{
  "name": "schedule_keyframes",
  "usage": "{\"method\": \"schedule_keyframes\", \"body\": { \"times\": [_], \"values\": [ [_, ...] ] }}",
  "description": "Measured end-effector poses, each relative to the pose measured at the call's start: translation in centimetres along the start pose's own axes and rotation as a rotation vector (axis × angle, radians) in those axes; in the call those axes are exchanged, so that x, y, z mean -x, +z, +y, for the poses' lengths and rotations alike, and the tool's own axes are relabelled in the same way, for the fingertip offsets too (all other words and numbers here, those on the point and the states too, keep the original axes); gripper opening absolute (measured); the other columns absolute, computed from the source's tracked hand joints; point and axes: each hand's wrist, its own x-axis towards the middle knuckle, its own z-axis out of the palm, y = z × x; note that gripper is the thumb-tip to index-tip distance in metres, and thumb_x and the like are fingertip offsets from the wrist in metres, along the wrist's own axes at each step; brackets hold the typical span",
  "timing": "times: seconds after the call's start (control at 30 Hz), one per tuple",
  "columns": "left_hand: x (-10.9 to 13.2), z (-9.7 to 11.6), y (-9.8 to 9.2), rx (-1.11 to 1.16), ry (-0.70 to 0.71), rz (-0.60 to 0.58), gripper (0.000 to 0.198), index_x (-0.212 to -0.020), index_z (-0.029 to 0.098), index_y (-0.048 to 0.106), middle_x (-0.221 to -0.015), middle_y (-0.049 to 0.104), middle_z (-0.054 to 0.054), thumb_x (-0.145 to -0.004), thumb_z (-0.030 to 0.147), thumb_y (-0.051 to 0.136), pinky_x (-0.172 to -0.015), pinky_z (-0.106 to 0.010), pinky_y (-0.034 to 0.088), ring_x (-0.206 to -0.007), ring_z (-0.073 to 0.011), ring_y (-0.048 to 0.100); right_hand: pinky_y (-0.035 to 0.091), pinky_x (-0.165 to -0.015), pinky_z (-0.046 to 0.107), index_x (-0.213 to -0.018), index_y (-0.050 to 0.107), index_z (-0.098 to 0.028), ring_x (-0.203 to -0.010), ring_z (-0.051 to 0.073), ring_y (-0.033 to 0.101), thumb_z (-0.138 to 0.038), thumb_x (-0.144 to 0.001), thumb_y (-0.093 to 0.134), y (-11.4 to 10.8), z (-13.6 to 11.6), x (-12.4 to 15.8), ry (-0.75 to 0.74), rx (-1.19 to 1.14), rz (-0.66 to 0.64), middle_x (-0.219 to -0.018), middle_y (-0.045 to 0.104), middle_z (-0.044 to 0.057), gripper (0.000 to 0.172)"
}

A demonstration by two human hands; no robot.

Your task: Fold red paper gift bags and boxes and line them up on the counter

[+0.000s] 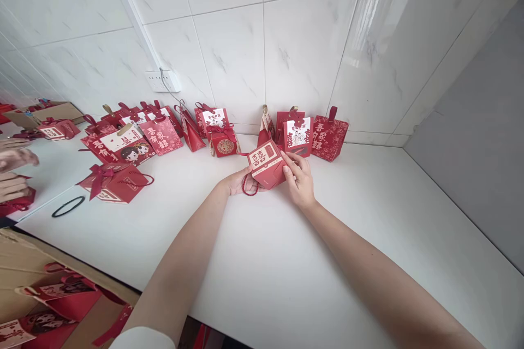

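A red and cream gift box (267, 165) with gold characters is held tilted above the white table, between both my hands. My left hand (239, 181) supports it from the left and below, its fingers partly hidden behind the box. A red cord loop (250, 185) hangs from the box over that palm. My right hand (299, 177) grips the right side, thumb on the near face and fingers over the top edge. Just behind stand a red box with a white picture label (297, 135) and a patterned red box (329, 136).
Several red gift boxes line the tiled wall. A ribboned box (118, 181) and a black ring (68, 206) lie to the left. Another person's hands (14, 166) are at the far left. A cardboard carton (24, 251) with red boxes stands below the table edge.
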Motion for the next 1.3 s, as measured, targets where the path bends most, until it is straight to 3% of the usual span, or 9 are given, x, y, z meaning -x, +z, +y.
{"method": "schedule_keyframes", "body": {
  "times": [0.2,0.57,0.8,0.9,1.0,1.13,1.2,1.3],
  "values": [
    [0.0,0.0,0.1,-0.013,-0.002,0.017,0.075,-0.132,0.02,0.046,-0.121,0.062,-0.014,-0.072,0.062,0.062,-0.096,-0.045,0.044,-0.115,-0.027,0.056,0.032,-0.104,0.051,-0.146,0.022,-0.024,-0.128,0.03,0.039,-0.057,-0.078,0.06,0.5,-0.5,0.0,-0.08,0.061,-0.116,-0.142,0.041,0.01,0.084],
    [0.3,0.2,0.4,-0.021,0.024,0.002,0.08,-0.132,0.022,0.046,-0.132,0.054,-0.015,-0.066,0.061,0.068,-0.099,-0.046,0.041,-0.117,-0.0281,0.054,0.028,-0.108,0.051,-0.146,0.023,-0.026,-0.132,0.028,0.036,-0.047,-0.089,0.049,0.2,-0.9,-0.1,-0.09,0.089,-0.15,-0.146,0.037,0.008,0.066],
    [0.2,0.1,0.6,-0.023,0.031,0.05,0.079,-0.129,0.021,0.048,-0.132,0.053,-0.015,-0.063,0.057,0.072,-0.097,-0.043,0.043,-0.118,-0.0279,0.053,0.029,-0.108,0.05,-0.145,0.024,-0.025,-0.132,0.027,0.036,-0.048,-0.088,0.05,0.2,-0.8,0.0,-0.071,0.038,-0.152,-0.146,0.037,0.008,0.067],
    [-0.3,-0.2,1.2,-0.083,0.131,0.181,0.066,-0.127,0.022,0.05,-0.13,0.055,-0.013,-0.068,0.037,0.076,-0.097,-0.037,0.043,-0.114,-0.0236,0.056,0.031,-0.108,0.048,-0.144,0.028,-0.024,-0.131,0.026,0.039,-0.047,-0.091,0.045,0.3,-0.3,0.0,-0.002,-0.066,-0.113,-0.145,0.04,0.009,0.06],
    [-0.9,-0.3,1.8,-0.17,0.258,0.331,0.069,-0.127,0.024,0.049,-0.126,0.058,-0.011,-0.064,0.021,0.079,-0.097,-0.037,0.043,-0.111,-0.0229,0.057,0.035,-0.106,0.045,-0.139,0.037,-0.024,-0.127,0.023,0.044,-0.043,-0.096,0.035,0.6,0.7,0.1,0.122,-0.2,-0.038,-0.138,0.047,0.009,0.047],
    [-1.2,-0.3,2.2,-0.273,0.322,0.389,0.074,-0.128,0.024,0.05,-0.126,0.058,-0.01,-0.061,0.018,0.08,-0.1,-0.04,0.041,-0.114,-0.025,0.056,0.033,-0.107,0.048,-0.145,0.024,-0.024,-0.132,0.022,0.037,-0.048,-0.094,0.038,1.4,2.6,0.2,0.315,-0.299,0.049,-0.143,0.038,0.011,0.058],
    [-1.2,-0.2,2.2,-0.296,0.317,0.374,0.075,-0.129,0.024,0.049,-0.127,0.057,-0.011,-0.061,0.018,0.08,-0.101,-0.043,0.04,-0.116,-0.0266,0.054,0.036,-0.106,0.047,-0.148,0.014,-0.025,-0.134,0.022,0.035,-0.051,-0.092,0.041,1.6,3.6,0.2,0.399,-0.401,-0.03,-0.146,0.034,0.011,0.067],
    [-1.2,-0.2,2.3,-0.282,0.299,0.358,0.072,-0.127,0.023,0.051,-0.127,0.057,-0.013,-0.062,0.022,0.08,-0.1,-0.046,0.04,-0.117,-0.029,0.053,0.044,-0.099,0.046,-0.148,0.011,-0.026,-0.125,0.021,0.048,-0.051,-0.088,0.049,1.2,4.7,-0.1,0.488,-0.612,-0.203,-0.138,0.046,0.012,0.075]
  ]
}}
